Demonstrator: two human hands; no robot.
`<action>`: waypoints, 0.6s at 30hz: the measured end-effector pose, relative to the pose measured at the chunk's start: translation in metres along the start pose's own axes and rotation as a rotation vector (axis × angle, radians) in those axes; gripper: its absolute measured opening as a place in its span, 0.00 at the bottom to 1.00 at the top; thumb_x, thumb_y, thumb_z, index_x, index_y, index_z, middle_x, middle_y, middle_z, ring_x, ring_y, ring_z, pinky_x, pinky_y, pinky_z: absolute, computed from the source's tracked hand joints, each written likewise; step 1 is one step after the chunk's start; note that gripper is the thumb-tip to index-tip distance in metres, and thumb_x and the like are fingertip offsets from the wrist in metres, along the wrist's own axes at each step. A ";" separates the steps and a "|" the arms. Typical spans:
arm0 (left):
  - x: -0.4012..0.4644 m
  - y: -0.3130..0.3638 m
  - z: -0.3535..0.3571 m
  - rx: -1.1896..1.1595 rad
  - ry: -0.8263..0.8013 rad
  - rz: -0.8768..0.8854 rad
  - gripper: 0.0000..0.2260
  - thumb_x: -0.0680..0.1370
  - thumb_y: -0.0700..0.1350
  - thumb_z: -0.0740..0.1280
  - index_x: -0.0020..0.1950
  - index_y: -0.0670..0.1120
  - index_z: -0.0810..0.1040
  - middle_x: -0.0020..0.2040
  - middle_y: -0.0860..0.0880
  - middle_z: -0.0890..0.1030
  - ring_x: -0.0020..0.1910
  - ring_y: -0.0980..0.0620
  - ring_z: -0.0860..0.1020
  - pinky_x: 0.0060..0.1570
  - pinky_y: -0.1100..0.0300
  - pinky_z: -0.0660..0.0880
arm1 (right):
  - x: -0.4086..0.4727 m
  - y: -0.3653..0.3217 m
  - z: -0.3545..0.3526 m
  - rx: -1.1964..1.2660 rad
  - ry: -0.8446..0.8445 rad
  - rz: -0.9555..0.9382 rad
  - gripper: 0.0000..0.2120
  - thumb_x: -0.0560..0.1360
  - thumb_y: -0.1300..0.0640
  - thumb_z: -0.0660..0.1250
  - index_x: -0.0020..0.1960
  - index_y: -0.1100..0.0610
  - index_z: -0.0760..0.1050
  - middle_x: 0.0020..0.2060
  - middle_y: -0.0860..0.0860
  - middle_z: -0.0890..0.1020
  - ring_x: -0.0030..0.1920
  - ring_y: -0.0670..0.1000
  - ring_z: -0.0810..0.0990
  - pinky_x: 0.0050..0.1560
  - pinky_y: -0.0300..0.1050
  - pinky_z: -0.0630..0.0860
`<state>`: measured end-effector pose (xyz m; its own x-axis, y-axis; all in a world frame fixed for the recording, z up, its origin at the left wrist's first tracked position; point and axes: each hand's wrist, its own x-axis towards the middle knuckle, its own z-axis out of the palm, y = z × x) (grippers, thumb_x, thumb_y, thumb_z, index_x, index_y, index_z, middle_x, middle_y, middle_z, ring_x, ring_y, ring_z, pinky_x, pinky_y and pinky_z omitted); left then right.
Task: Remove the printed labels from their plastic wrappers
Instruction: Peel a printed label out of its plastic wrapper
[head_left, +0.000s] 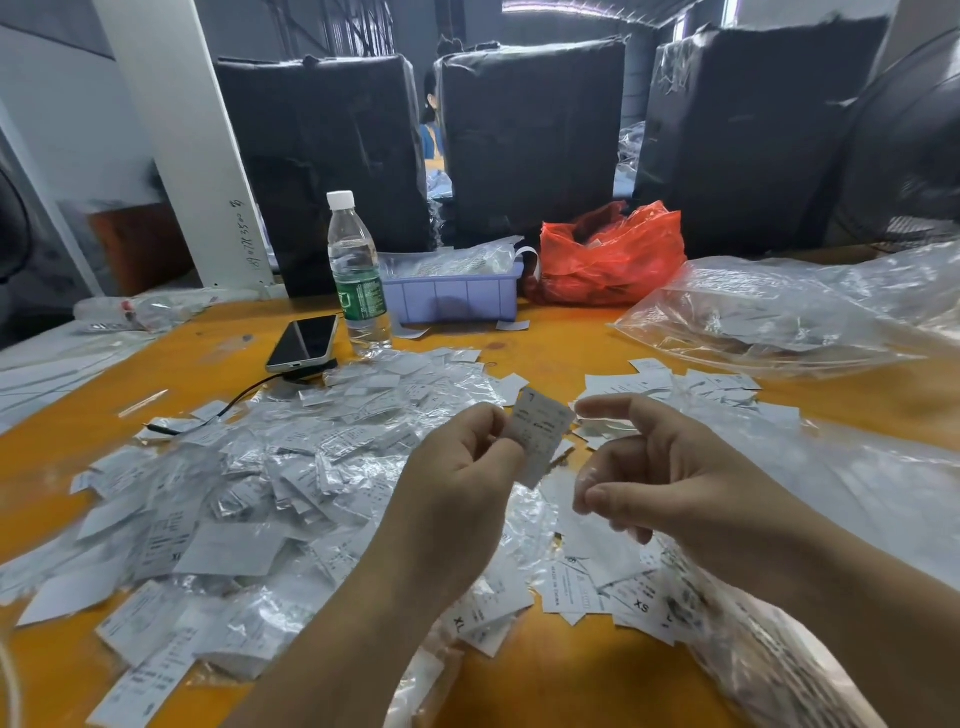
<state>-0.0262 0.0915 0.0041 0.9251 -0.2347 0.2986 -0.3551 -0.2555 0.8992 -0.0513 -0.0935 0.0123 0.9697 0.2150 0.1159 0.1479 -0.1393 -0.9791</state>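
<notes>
Your left hand (462, 467) pinches one wrapped label (540, 431) above the tabletop (545, 353); your right hand (665, 473) beside the label has loosely curled fingers (608, 408), holding nothing.

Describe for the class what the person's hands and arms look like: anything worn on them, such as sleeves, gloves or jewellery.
Both arms are bare as far as the frame's bottom edge: no sleeves show. The left hand and right hand wear no gloves, and no rings, watch or bracelets are visible. Fingernails look short and unpainted. No markings or tape appear on either forearm.
</notes>
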 end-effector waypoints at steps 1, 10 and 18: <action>0.000 0.001 -0.002 0.026 0.003 0.009 0.10 0.71 0.50 0.58 0.40 0.49 0.77 0.32 0.55 0.77 0.28 0.60 0.68 0.28 0.65 0.66 | 0.000 0.000 0.000 0.003 -0.011 0.004 0.29 0.71 0.72 0.69 0.65 0.50 0.68 0.35 0.55 0.83 0.32 0.49 0.75 0.31 0.42 0.68; 0.004 0.002 -0.006 -0.024 -0.125 -0.060 0.15 0.71 0.57 0.64 0.34 0.46 0.76 0.38 0.48 0.80 0.34 0.56 0.75 0.38 0.58 0.77 | -0.002 -0.002 -0.003 0.040 -0.148 0.019 0.23 0.70 0.66 0.74 0.63 0.54 0.73 0.33 0.57 0.80 0.32 0.50 0.72 0.30 0.39 0.68; 0.003 0.006 -0.007 -0.185 -0.215 -0.131 0.11 0.68 0.49 0.72 0.35 0.42 0.77 0.33 0.47 0.78 0.30 0.53 0.76 0.32 0.62 0.75 | 0.001 0.003 -0.004 0.058 -0.190 0.003 0.15 0.69 0.59 0.74 0.52 0.65 0.78 0.31 0.58 0.79 0.32 0.55 0.68 0.29 0.39 0.67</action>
<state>-0.0246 0.0958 0.0125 0.9046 -0.4092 0.1194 -0.1858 -0.1266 0.9744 -0.0496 -0.0972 0.0102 0.9150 0.3943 0.0849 0.1286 -0.0856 -0.9880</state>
